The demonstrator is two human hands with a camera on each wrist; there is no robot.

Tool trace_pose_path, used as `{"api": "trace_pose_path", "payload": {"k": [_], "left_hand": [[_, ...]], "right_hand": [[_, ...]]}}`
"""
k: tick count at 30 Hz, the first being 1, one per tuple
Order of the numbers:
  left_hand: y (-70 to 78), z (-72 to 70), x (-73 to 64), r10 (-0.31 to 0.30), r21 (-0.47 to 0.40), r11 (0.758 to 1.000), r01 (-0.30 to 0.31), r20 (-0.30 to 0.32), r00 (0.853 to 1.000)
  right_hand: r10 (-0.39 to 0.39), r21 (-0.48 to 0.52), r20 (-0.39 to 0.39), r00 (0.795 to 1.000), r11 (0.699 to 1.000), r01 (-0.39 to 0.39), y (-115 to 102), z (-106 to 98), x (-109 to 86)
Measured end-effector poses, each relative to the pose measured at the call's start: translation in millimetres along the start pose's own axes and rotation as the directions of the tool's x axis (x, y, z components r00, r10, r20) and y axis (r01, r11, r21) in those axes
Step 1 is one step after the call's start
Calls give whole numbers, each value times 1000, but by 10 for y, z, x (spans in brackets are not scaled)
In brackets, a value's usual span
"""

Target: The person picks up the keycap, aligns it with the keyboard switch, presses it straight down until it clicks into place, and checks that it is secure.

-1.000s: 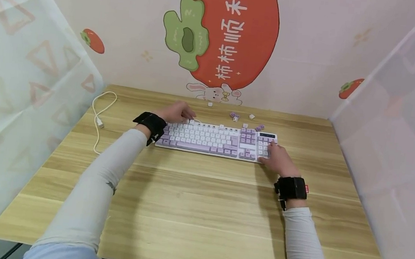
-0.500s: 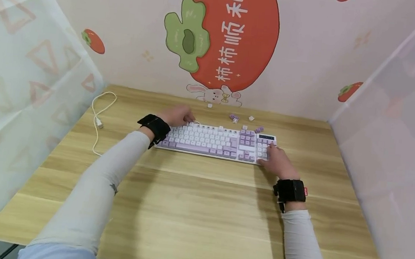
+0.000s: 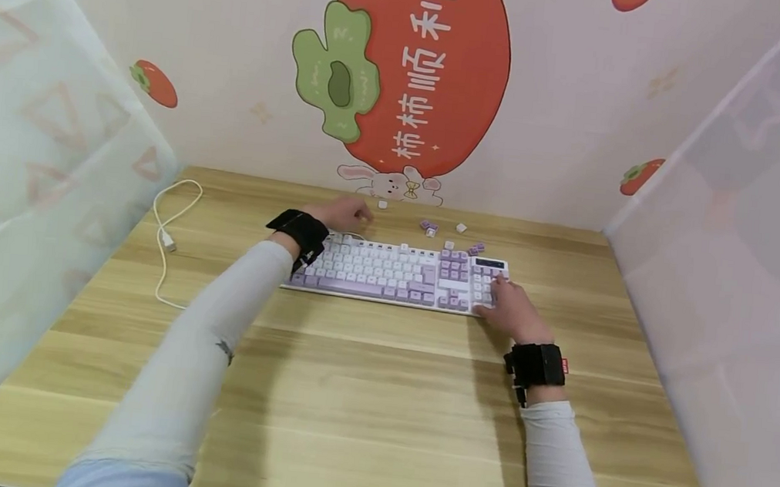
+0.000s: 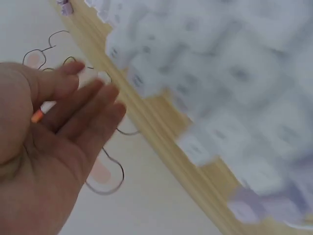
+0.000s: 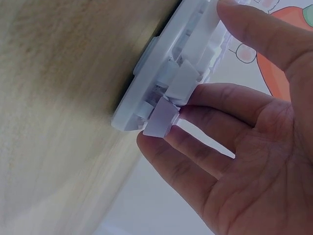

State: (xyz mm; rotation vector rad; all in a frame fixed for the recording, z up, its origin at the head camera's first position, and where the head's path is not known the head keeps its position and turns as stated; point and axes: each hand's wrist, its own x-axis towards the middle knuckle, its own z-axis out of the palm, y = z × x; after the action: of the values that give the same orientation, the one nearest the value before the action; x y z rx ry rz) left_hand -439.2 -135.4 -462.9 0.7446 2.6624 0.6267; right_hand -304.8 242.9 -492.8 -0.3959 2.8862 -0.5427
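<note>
A white and purple keyboard (image 3: pixel 373 273) lies toward the back of the table. Along its back row several dark bare spots show between a few white keycaps. My left hand (image 3: pixel 340 212) hovers past the keyboard's back left edge; in the left wrist view its thumb and fingers (image 4: pixel 93 122) stand apart with nothing between them. At the other end, my right hand (image 3: pixel 515 310) rests on the number keys, thumb at the near edge. The right wrist view shows its lightly bent fingers (image 5: pixel 215 98) touching the end keys, beside a purple keycap (image 5: pixel 161 119).
Behind the keyboard are several loose keycaps: a purple and white cluster (image 3: pixel 429 226), purple ones (image 3: pixel 476 248), and white ones, one of them (image 3: pixel 461 227) farther right. A white USB cable (image 3: pixel 166 239) loops on the left. Printed sheets (image 3: pixel 554 119) wall the table (image 3: pixel 363 396) on three sides.
My left hand has moved right and off the keyboard's back edge, its fingers loosening. My right hand stays on the number keys. The head view has shifted slightly.
</note>
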Motion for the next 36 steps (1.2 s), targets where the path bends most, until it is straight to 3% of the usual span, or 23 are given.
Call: {"api": "trace_pose_path", "payload": {"k": [3,6,10,14,19,21,24,26,30,33,36], "left_hand": [[40,37,143,-101,54,993,103,-33,994],[103,94,255,-211,95,973,212,-24,977],[131,154,351,-263,99,960,261,10,965],[99,192,378,-284,78,956,283,-2,959],[-16,197,439,-154,148,975,166,-89,984],[-56,205,462,-92,188,975,117,-137,986],[-90,233,451,-66,206,973,104,-180,981],[-91,243,420,-65,206,973,102,-177,982],[-47,215,351,-26,114,992,46,-173,985],[-35,168,334,65,33,998,-59,-230,971],[-38,122,296,121,-20,991,-134,-313,942]], "right_hand": [[-5,-4,-15,1000,1000,5,-33,32,-18],[-8,-6,-23,1000,1000,8,-46,57,-34],[-26,-7,-33,999,1000,25,-55,77,-46],[-36,10,-44,998,999,37,-68,82,-38],[-26,0,-41,999,1000,26,-59,80,-11],[-22,-8,-37,999,1000,22,-55,75,-6],[-17,-8,-33,999,1000,17,-50,72,-2],[-14,1,-27,1000,1000,14,-46,72,-1],[-3,6,-13,1000,1000,3,-29,72,2],[8,3,-13,1000,1000,-7,-5,60,6],[5,3,-20,1000,1000,-5,18,42,12]]}}
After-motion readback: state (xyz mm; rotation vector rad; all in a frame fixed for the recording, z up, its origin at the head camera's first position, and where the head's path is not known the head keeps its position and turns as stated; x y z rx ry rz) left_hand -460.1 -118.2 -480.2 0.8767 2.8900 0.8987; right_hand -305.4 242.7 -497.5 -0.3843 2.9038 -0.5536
